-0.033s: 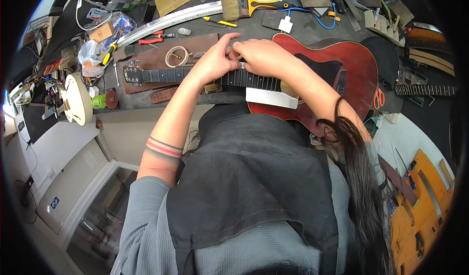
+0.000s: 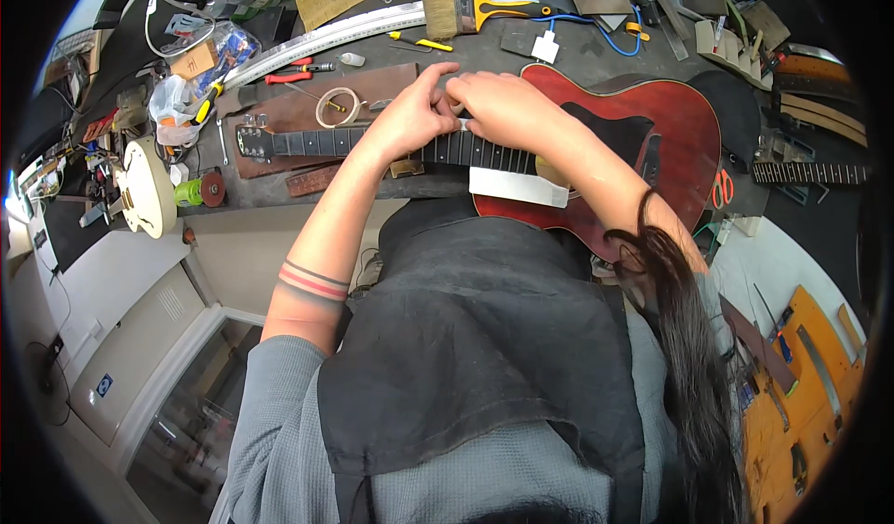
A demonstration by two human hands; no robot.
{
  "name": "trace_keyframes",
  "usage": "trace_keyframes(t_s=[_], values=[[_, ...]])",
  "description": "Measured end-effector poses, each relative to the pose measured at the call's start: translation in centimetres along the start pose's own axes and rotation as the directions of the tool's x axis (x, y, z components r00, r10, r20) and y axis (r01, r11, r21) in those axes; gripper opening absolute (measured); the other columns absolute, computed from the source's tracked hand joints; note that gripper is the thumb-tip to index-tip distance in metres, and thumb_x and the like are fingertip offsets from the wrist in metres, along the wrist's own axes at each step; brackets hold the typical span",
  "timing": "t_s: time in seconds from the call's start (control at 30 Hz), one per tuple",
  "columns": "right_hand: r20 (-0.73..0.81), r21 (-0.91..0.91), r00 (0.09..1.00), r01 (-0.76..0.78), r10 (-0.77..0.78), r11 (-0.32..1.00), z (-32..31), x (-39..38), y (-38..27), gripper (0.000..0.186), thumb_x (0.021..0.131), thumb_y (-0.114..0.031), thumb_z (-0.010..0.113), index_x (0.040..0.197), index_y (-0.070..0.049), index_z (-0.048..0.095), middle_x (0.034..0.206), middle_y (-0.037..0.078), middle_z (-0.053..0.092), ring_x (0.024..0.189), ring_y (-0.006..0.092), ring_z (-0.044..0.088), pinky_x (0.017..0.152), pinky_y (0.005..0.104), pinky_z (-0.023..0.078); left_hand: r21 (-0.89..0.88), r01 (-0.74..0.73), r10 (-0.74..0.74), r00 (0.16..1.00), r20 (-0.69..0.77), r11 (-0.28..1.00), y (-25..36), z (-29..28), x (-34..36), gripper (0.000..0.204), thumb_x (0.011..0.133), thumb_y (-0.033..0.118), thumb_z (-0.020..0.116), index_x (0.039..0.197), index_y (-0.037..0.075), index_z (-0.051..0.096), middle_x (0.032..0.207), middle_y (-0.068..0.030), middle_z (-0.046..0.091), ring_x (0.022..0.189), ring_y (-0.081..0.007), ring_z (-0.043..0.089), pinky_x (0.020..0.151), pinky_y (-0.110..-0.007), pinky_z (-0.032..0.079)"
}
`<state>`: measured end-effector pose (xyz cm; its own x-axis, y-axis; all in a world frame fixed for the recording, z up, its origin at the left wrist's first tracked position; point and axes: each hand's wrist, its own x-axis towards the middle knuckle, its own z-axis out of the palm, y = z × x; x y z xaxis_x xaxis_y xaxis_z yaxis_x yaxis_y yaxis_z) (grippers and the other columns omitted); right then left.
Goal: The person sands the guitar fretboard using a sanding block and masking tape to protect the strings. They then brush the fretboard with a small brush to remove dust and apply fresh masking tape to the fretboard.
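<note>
A red acoustic guitar (image 2: 684, 123) lies across the bench, its dark neck (image 2: 312, 142) pointing left. Over the neck, near the body, my left hand (image 2: 414, 119) and my right hand (image 2: 507, 109) meet. The left index finger sticks out while its thumb and other fingers bend together. My right fingers are curled in, their tips mostly hidden. Something small and pale shows between the hands by the fretboard; I cannot make out what it is. A white strip (image 2: 517, 187) lies over the guitar's near edge, below my right hand.
Behind the neck are a ring-shaped roll (image 2: 319, 108), red-handled pliers (image 2: 287, 79), a long metal ruler (image 2: 326, 38) and a wide brush (image 2: 441, 10). Orange scissors (image 2: 723, 189) lie right of the body. A green cylindrical tool (image 2: 191, 193) stands left, beside a cream guitar body (image 2: 149, 189).
My right hand has shifted very slightly to the right. All else looks the same.
</note>
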<state>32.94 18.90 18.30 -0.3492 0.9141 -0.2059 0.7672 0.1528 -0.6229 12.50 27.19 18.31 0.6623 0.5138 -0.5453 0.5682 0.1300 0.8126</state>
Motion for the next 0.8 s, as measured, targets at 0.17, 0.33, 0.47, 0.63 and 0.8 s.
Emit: trace_keyframes(t_s=[0.17,0.33,0.47,0.63,0.8], values=[[-0.204,-0.135,0.978,0.011,-0.039,0.991,0.3,-4.1,0.1,0.017,0.097,-0.016,0.082,0.104,-0.008,0.069,0.109,0.009,0.068,0.115,0.0314,0.067,0.099,0.0478,0.051,0.038,-0.037,0.036,0.999,0.018,0.999,-0.3,-0.5,-0.2,0.09,0.09,-0.003,0.082,0.171,0.002,0.044,0.087,-0.0062,0.074,0.086,-0.0135,0.072,0.089,-0.032,0.058],[-0.173,0.016,0.984,-0.039,0.041,0.999,1.7,-5.7,-0.3,0.011,0.098,-0.014,0.081,0.104,-0.009,0.074,0.106,0.008,0.067,0.112,0.0311,0.067,0.098,0.047,0.05,0.002,0.001,-0.002,0.999,0.034,1.0,-0.3,-0.6,-0.2,0.089,0.091,-0.002,0.083,0.171,0.002,0.045,0.086,-0.0062,0.074,0.087,-0.014,0.072,0.089,-0.032,0.058],[-0.2,0.037,0.975,-0.089,0.095,0.995,2.3,-5.5,-0.8,0.011,0.097,-0.012,0.08,0.106,-0.009,0.075,0.108,0.008,0.068,0.113,0.0313,0.067,0.099,0.0478,0.05,0.065,0.022,-0.024,0.999,0.03,0.998,0.1,-0.7,-0.1,0.086,0.091,0.0,0.085,0.169,0.003,0.048,0.087,-0.006,0.074,0.087,-0.0147,0.071,0.087,-0.033,0.057],[-0.26,0.044,0.959,-0.104,0.112,0.994,3.4,-5.7,-1.0,0.011,0.097,-0.009,0.079,0.108,-0.009,0.077,0.109,0.008,0.068,0.114,0.0309,0.066,0.098,0.0476,0.049,0.158,0.032,-0.042,0.997,0.06,0.987,0.0,-0.4,0.6,0.08,0.096,0.004,0.083,0.168,0.003,0.05,0.09,-0.0038,0.074,0.086,-0.0121,0.069,0.081,-0.031,0.055],[-0.281,0.005,0.95,-0.144,0.14,0.99,3.6,-5.9,-1.7,0.013,0.098,-0.009,0.078,0.11,-0.009,0.078,0.11,0.008,0.069,0.115,0.0306,0.066,0.098,0.0464,0.049,0.141,0.079,-0.093,0.991,0.099,0.987,-0.2,-0.1,2.1,0.074,0.094,-0.001,0.081,0.163,-0.002,0.054,0.091,-0.0057,0.076,0.085,-0.0141,0.071,0.079,-0.033,0.055]])
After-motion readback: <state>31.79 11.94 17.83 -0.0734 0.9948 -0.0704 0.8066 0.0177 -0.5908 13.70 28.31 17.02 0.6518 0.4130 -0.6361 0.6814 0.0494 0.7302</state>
